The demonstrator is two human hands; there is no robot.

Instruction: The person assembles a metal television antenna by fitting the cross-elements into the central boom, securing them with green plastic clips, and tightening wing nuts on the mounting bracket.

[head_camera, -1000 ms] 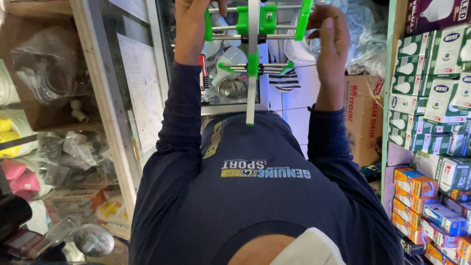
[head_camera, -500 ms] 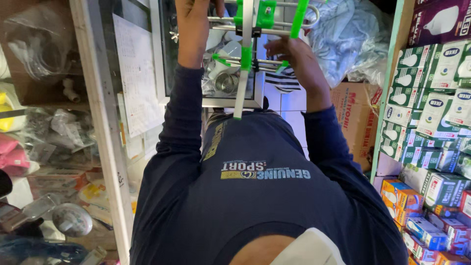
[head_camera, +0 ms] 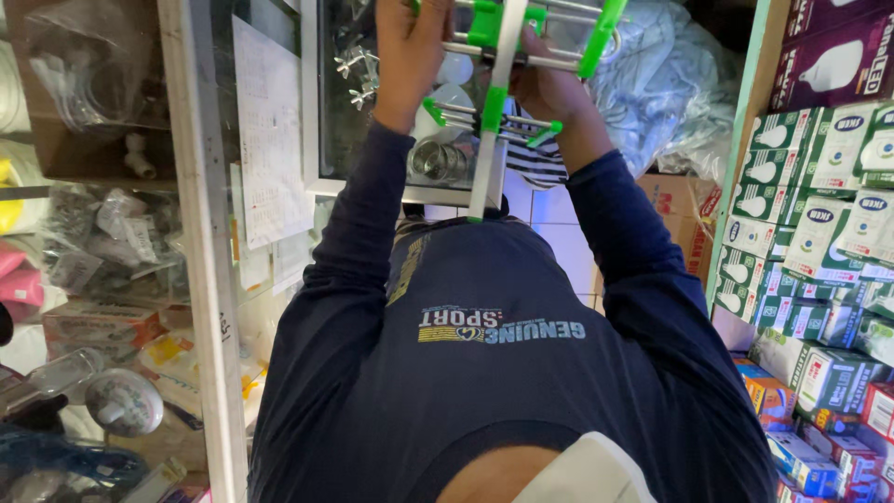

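Both hands, left (head_camera: 407, 56) and right (head_camera: 549, 88), closed around antenna (head_camera: 492, 102); thin rods beside the fingers could bend against glass cabinet (head_camera: 363, 140).

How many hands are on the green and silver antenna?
2. The left hand grips its rods on the left; the right hand holds the antenna on the right, partly hidden behind it.

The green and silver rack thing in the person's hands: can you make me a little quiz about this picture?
1. True or false: both hands touch the rack.
2. Which hand grips the rack's edge nearer the glass cabinet: A left hand, B right hand?
3. What fills the shelves on the person's right?

Key: 1 true. 2 A. 3 stacked boxes, mostly green and white, picturing light bulbs.
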